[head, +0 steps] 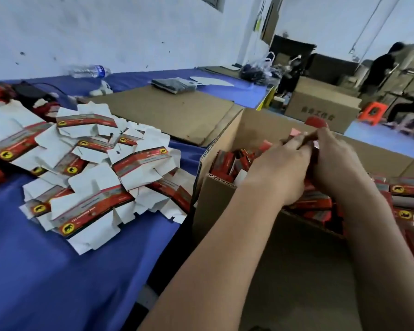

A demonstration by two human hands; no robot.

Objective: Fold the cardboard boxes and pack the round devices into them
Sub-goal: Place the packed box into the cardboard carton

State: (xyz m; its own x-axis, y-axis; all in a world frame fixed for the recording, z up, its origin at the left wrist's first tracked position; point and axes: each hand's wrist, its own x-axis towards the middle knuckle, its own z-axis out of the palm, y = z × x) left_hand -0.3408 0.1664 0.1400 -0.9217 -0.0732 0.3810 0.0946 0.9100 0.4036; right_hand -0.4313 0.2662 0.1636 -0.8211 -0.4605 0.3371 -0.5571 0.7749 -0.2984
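A table (46,271) draped in smooth blue cloth fills the left of the view; against its right edge stands the landmark, a big open carton (225,149) of brown corrugated board, its fluted edge showing along the near rim; left of the carton, on the cloth, a loose heap of flat unfolded boxes (81,173) lies fanned out, thin white card with notched flaps and a red-and-grey printed band bearing a round yellow badge; behind the carton a flat sheet of brown cardboard (163,111) rests on the table, matte and plain; farther behind it a clear plastic bottle (90,70) lies on its side near the white wall; inside the carton and spilling to its right lie many folded red boxes (227,163), small and rectangular, stacked untidily.

Both bare forearms reach from the lower right up over the carton's open top; the left hand (280,168) is curled, knuckles toward the camera, fingers pressed onto a small red box (296,132) held between the two hands; the right hand (339,163) wraps the same box from the other side, thumb meeting the left fingertips; a round red device (316,121), smooth and domed, pokes up just above the hands, over the carton's far wall.
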